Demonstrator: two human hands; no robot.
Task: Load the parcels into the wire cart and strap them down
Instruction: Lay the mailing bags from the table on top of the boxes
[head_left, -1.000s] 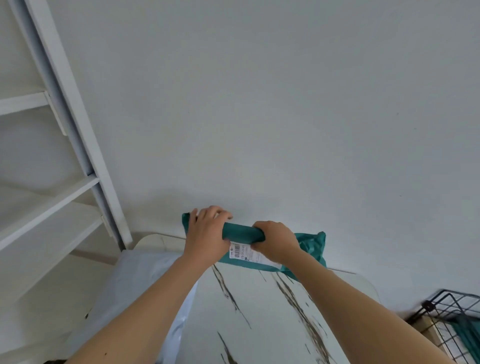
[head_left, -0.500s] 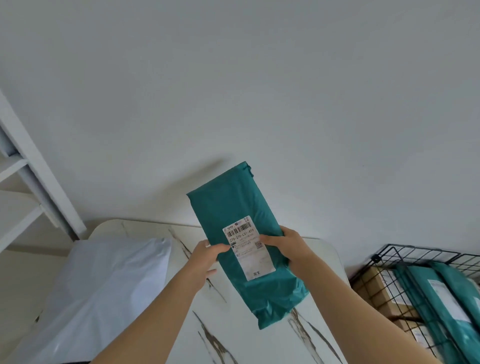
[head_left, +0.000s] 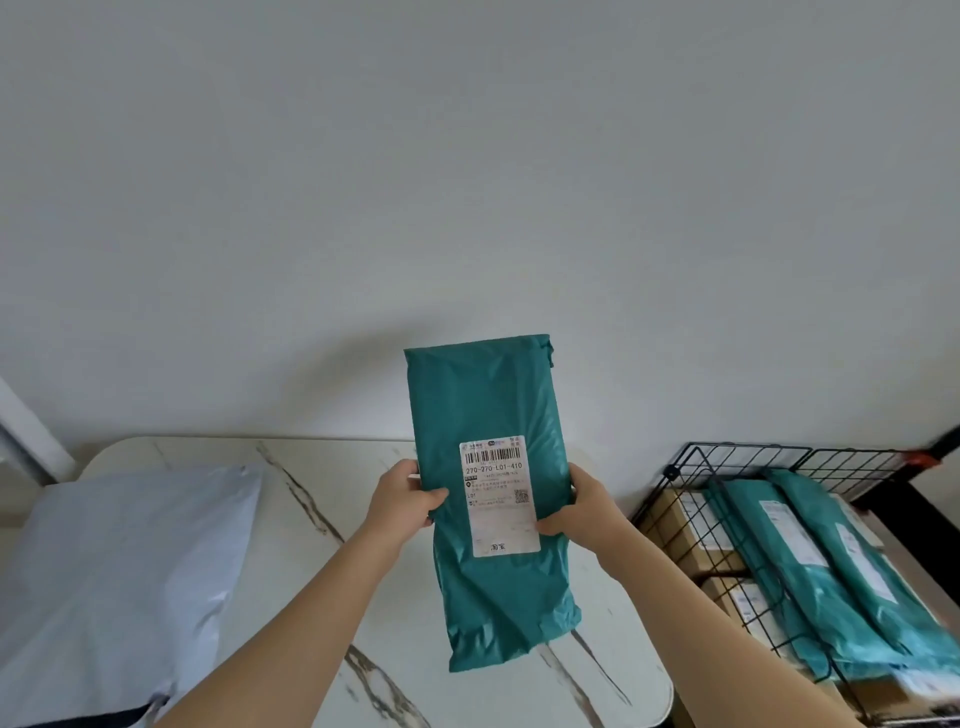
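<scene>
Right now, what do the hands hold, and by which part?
The left hand and right hand grip the green parcel by its long edges, near the middle.

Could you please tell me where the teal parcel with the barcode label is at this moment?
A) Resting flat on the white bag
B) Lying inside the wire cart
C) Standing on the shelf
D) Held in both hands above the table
D: the left hand and the right hand each hold one side of the teal parcel, lifted above the marble table.

Brown-veined white marble table (head_left: 337, 467) against plain white wall (head_left: 467, 182)
</scene>
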